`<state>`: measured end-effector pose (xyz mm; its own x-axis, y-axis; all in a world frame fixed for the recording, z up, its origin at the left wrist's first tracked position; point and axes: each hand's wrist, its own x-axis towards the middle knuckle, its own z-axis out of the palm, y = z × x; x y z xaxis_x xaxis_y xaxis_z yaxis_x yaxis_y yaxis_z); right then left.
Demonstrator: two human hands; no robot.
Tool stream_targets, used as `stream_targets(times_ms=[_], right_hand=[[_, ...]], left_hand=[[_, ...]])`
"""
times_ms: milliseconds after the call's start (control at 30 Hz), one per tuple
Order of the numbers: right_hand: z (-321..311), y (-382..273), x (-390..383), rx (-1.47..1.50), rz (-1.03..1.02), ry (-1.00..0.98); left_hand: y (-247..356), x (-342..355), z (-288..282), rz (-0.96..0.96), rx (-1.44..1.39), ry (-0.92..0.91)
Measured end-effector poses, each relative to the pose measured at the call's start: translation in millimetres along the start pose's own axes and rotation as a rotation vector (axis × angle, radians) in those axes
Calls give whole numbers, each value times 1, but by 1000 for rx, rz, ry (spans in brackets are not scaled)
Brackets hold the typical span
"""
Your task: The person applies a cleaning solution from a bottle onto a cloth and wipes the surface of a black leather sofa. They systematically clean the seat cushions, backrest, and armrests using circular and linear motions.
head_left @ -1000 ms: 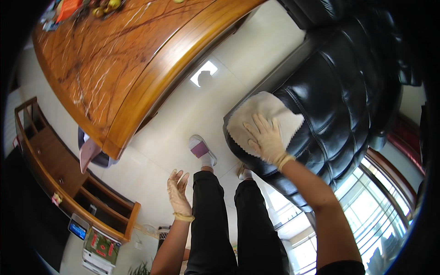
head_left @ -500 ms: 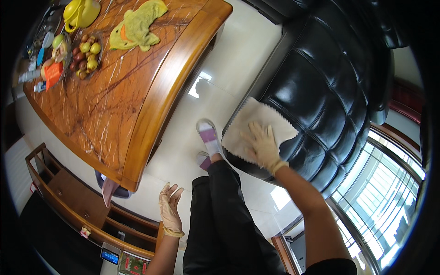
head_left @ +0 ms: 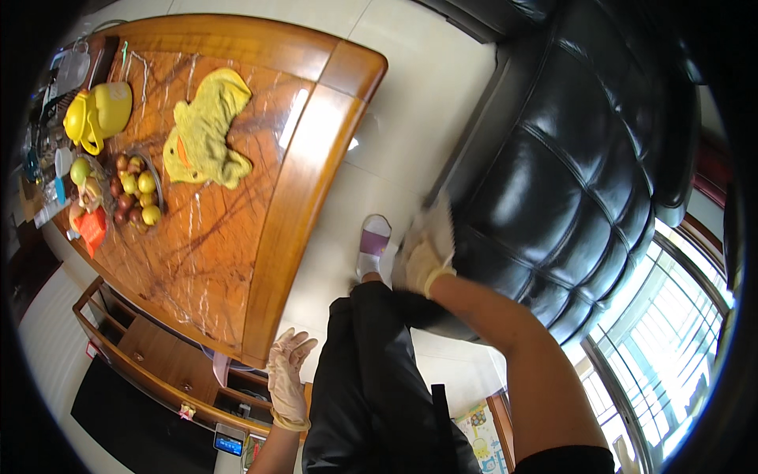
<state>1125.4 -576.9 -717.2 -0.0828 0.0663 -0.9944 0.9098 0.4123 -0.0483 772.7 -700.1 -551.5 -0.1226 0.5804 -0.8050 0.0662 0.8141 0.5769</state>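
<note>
Pale tiled floor [head_left: 410, 118], centre frame. Black sofa [head_left: 568, 158], right: gloved right hand [head_left: 422, 265] presses a white cloth [head_left: 438, 225] flat at its front edge, grip clenched on it. Left hand [head_left: 286, 371], lower centre, hangs released, holding nothing, beside the bench [head_left: 300, 182].

Small device with a lit blue screen [head_left: 229, 444] on the low wooden shelf [head_left: 158, 371], bottom edge. Red packet [head_left: 92, 230] at the table's [head_left: 300, 197] far-left edge by the fruit bowl [head_left: 134, 189]. Colourful printed box [head_left: 479, 426] on the floor, bottom right.
</note>
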Motion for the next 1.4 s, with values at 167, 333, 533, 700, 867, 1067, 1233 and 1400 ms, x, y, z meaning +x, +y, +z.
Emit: stream_targets(times_ms=[167, 333, 533, 700, 867, 1067, 1233, 1400], right_hand=[[51, 12, 67, 248, -272, 122], [40, 172, 94, -167, 527, 292], [58, -3, 45, 242, -33, 476], [48, 173, 66, 201, 358, 817], [66, 212, 25, 471, 685, 1213], [169, 14, -13, 878, 476, 981], [64, 193, 14, 747, 717, 1128], [79, 297, 2, 807, 936, 1404]], left_hand=[[40, 15, 22, 27, 22, -72], [51, 30, 44, 45, 87, -159], [89, 26, 73, -29, 80, -322], [112, 42, 77, -27, 194, -405], [121, 63, 76, -73, 274, -379], [156, 59, 96, -15, 184, -466], [184, 74, 133, 25, 305, -462], [217, 92, 173, 21, 360, -566]])
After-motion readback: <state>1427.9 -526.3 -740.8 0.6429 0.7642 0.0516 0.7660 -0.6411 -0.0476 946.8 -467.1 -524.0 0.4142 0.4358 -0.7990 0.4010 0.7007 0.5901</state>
